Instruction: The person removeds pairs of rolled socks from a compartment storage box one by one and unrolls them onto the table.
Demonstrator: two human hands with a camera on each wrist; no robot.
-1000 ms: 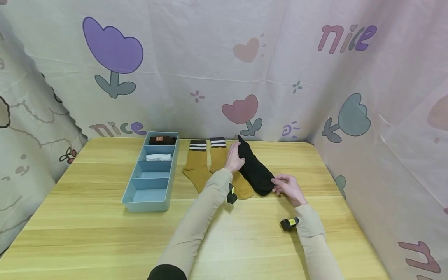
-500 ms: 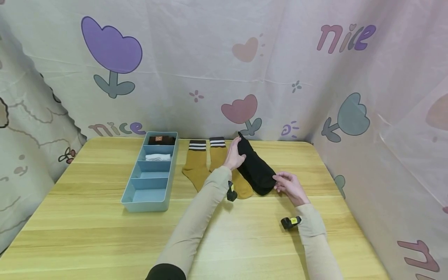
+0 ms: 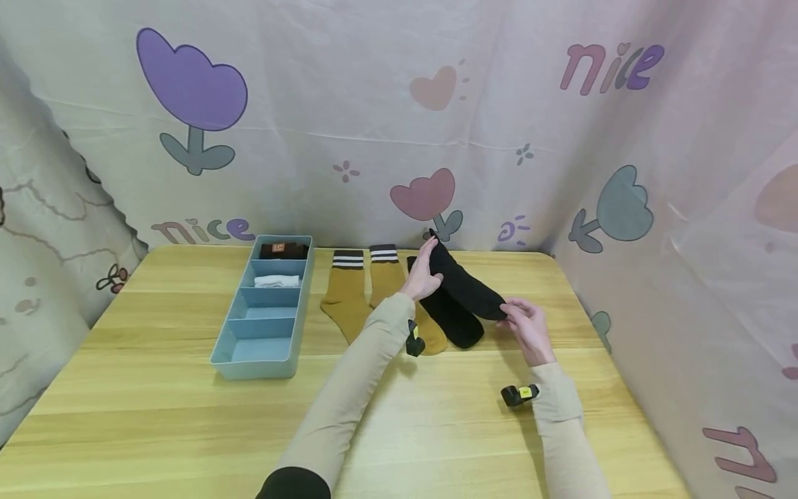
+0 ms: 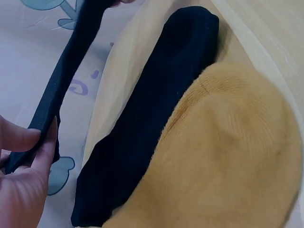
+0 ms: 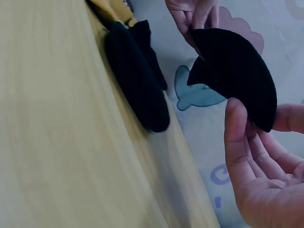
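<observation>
A black sock (image 3: 469,290) is stretched in the air between both hands in the head view. My left hand (image 3: 421,277) pinches its cuff end between thumb and fingers, also plain in the left wrist view. At the toe end, my right hand (image 3: 528,330) pinches the same sock; the right wrist view shows thumb and fingertips on the fabric (image 5: 242,71). Below it a second black sock (image 4: 142,104) lies flat on the table, beside a mustard sock (image 4: 228,156). My left forearm partly covers that mustard sock in the head view.
Left of the hands stands a blue divided box (image 3: 302,320), with a dark folded item (image 3: 293,251) and a white folded item (image 3: 277,281) in its two back compartments. Another mustard sock (image 3: 346,290) with a striped cuff lies beside it. A patterned curtain (image 3: 349,125) hangs behind the table (image 3: 156,388).
The top black sock has come up off the lower one and apart from it, toward the right. Both hands moved slightly with it, the right hand rightward and up.
</observation>
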